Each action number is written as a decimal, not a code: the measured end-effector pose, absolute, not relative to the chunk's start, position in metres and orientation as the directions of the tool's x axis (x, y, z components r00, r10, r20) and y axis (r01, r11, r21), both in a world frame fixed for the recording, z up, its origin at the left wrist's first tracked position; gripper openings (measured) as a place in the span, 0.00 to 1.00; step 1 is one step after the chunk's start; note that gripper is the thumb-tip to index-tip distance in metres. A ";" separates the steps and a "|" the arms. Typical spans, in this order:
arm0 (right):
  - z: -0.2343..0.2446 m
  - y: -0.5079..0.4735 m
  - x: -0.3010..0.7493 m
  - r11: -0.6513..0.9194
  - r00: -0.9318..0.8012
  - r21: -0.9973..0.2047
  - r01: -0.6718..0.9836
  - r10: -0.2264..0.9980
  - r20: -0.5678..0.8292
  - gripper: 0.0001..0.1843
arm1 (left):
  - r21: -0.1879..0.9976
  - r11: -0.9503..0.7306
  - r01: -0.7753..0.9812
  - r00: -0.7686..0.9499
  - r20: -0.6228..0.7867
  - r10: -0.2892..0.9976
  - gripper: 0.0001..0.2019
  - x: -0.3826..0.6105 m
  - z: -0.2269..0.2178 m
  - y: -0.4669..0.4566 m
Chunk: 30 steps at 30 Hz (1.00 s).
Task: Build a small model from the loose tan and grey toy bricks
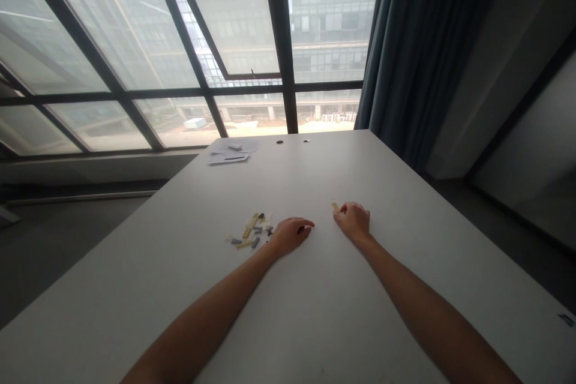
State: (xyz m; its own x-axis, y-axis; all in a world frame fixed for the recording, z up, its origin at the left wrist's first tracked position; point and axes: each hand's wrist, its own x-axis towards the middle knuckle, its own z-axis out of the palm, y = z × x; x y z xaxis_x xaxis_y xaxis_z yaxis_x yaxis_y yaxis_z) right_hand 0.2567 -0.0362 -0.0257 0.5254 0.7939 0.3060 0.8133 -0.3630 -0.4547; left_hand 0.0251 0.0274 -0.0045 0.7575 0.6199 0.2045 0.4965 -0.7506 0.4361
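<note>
My right hand (353, 219) rests low over the white table, its fingers closed on a small flat yellow piece (335, 207) that sticks out past the fingertips on the left. Left of it, my left hand (291, 236) lies on the tabletop with thumb and forefinger a little apart, and nothing shows between them. Just beyond its wrist side is a loose group of small pieces: yellow strips (247, 231), grey blocks (256, 242) and a few dark bits (261, 216). They look like toy bricks, but are too small to tell for certain.
White sheets of paper (229, 158) with a small pale object on top lie at the table's far left corner. Two round holes, one of them dark (279, 142), sit near the far edge. Windows stand behind the table (315, 180), and a dark curtain (405, 60) hangs at right.
</note>
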 end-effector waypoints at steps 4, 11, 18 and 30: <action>-0.022 -0.037 0.255 -0.384 0.533 -0.445 0.809 0.798 0.281 0.08 | 0.437 -0.743 0.508 0.754 0.192 0.628 0.14 0.026 -0.004 0.027; -0.027 -0.033 0.258 -0.434 0.579 -0.434 0.790 0.760 0.294 0.09 | 0.425 -0.738 0.524 0.754 0.173 0.634 0.14 0.026 -0.002 0.026; -0.029 -0.030 0.262 -0.447 0.601 -0.452 0.772 0.746 0.288 0.08 | 0.427 -0.740 0.519 0.754 0.178 0.632 0.14 0.025 -0.002 0.027; -0.028 -0.030 0.262 -0.456 0.602 -0.440 0.773 0.746 0.284 0.08 | 0.421 -0.744 0.519 0.753 0.188 0.631 0.14 0.026 -0.005 0.029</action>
